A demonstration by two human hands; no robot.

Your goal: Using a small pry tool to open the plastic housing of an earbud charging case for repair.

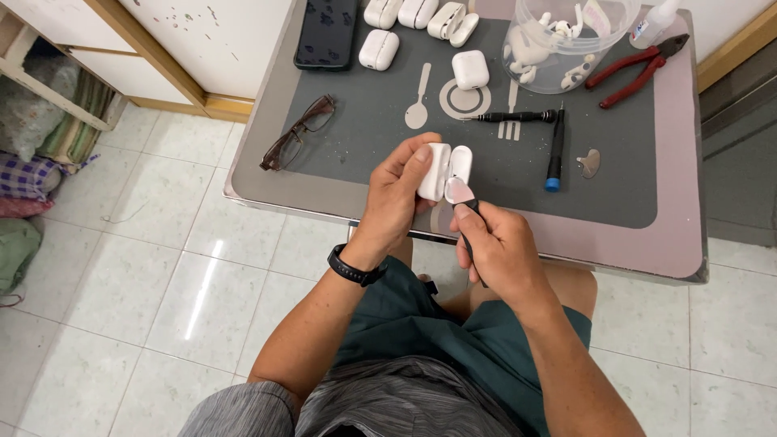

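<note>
**Blade at the seam of the earbud case**

Hands over the near edge of the worktop (267,174), and it's close work. The left hand (396,198) is wrapped around a white earbud case (443,168), thumb pressed along its left side, lid hinged open to the right. The case stands on end, long axis running roughly away from the person, top pointing toward the far side of the worktop. The right hand (502,251) is closed on a thin prying tool (458,193), its rounded metal tip touching the case's lower end.

Risk, as I judge it: the tip could skid off that smooth shell and run toward the left fingers, which sit just beside it. Too much twist could also crack the plastic, or pop the case out of the grip and onto the floor tiles.

Further out: glasses (297,132), a dark phone (326,32), more white cases (379,48), two screwdrivers (555,150), red-handled pliers (639,69), and a clear tub of earbud parts (558,44).
</note>
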